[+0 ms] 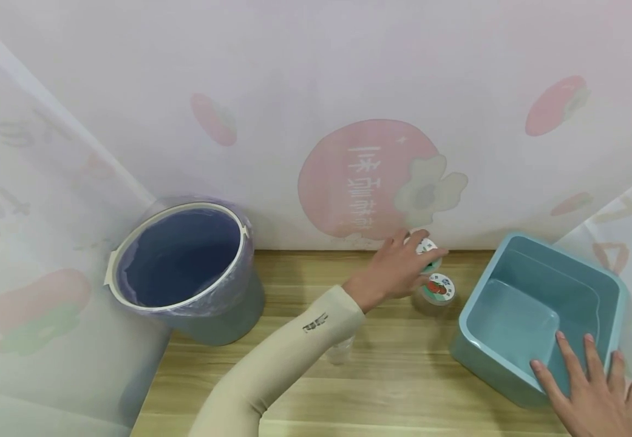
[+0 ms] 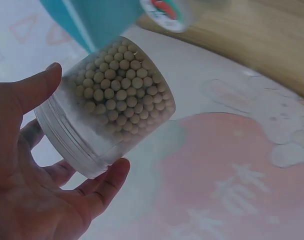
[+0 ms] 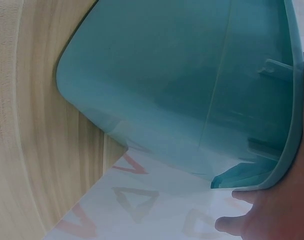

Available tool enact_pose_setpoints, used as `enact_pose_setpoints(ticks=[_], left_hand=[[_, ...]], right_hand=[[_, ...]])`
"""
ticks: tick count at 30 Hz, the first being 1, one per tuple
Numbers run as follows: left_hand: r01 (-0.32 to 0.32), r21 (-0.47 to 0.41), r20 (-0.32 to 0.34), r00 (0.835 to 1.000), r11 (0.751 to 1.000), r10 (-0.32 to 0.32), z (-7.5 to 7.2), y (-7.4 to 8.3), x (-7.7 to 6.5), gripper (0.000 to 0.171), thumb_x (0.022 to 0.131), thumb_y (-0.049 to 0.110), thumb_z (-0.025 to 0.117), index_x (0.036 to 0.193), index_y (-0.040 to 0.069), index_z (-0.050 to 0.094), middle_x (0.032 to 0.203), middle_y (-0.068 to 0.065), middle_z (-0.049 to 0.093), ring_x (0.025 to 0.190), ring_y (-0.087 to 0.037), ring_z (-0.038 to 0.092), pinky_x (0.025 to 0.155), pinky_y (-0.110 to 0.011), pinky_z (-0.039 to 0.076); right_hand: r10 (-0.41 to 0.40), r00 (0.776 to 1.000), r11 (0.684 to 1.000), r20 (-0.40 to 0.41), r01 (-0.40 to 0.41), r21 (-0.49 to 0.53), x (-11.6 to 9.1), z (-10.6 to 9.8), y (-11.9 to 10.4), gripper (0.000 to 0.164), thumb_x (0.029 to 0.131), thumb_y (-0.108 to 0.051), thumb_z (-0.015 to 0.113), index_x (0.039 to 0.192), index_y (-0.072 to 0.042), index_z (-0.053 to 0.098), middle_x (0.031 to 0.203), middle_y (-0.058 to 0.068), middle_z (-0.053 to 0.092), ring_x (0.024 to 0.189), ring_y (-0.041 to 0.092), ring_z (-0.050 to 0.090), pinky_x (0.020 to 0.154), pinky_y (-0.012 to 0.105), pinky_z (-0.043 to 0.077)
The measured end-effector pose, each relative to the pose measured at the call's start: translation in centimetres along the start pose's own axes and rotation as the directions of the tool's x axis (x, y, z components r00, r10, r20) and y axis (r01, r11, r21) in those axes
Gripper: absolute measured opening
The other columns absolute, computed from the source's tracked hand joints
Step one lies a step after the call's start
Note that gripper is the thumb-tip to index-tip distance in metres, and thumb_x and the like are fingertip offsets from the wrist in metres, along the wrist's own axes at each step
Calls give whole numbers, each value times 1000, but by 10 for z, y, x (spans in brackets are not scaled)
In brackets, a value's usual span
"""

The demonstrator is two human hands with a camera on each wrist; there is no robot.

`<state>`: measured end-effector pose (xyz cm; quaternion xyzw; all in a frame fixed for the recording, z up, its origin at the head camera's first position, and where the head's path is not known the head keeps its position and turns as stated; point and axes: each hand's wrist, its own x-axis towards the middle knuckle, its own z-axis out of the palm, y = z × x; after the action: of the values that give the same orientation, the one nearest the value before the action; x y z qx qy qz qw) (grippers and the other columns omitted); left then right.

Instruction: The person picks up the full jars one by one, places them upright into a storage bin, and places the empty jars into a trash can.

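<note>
My left hand (image 1: 394,267) grips a clear plastic jar (image 2: 124,95) packed with small beige balls, its fingers and thumb around the sides near one end. In the head view the hand partly hides this jar and its round printed label. Just in front of it stands another clear jar (image 1: 438,289), with a red and green picture on its round label. At the lower right my right hand (image 1: 600,394) spreads its straight fingers over the near rim of a teal plastic bin (image 1: 498,358). Fingers (image 3: 237,225) show beside the bin's rim in the right wrist view.
A grey bucket (image 1: 225,328) with a white rim and a plastic liner stands at the left. Part of a clear container (image 1: 340,351) shows beneath the left forearm. Printed white sheeting (image 1: 272,73) rises behind and beside the wooden tabletop (image 1: 392,388).
</note>
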<state>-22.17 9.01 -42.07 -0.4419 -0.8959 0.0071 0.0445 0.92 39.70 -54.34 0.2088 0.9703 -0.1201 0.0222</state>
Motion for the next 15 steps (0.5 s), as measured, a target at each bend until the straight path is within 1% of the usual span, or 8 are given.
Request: enact_pose_setpoints(ticks=[3,5,11,15], left_hand=[[-41,47,-15,999,998,42,-9,14,10,68,106,55,67,168,42,40,171,-5,40,147,-33,49,108,-40,57],[-60,64,-8,998,996,61,-15,23,16,67,108,54,65,168,43,38,171,-4,39,148,-32,48,109,-39,56],[-92,98,73,994,991,85,-34,50,29,68,110,59,56,171,48,27,176,2,29,152,-25,42,112,-33,52],[-115,108,88,990,987,106,-44,68,40,69,109,61,56,170,51,25,180,4,24,156,-23,38,116,-31,49]], right_hand=[[15,1000,1000,5,-15,-3,0,1,0,100,107,-77,40,175,-12,6,173,40,3,152,75,-4,110,91,7],[22,1000,1000,5,-22,-6,0,1,0,101,106,-78,39,175,-12,6,173,41,3,152,75,-4,110,91,7],[19,1000,1000,-4,-19,-6,1,2,0,100,106,-78,39,175,-12,7,173,41,4,152,75,-2,110,92,8],[24,1000,1000,-5,-24,-3,1,2,0,101,107,-78,40,175,-11,7,173,41,4,152,76,-2,111,92,7]])
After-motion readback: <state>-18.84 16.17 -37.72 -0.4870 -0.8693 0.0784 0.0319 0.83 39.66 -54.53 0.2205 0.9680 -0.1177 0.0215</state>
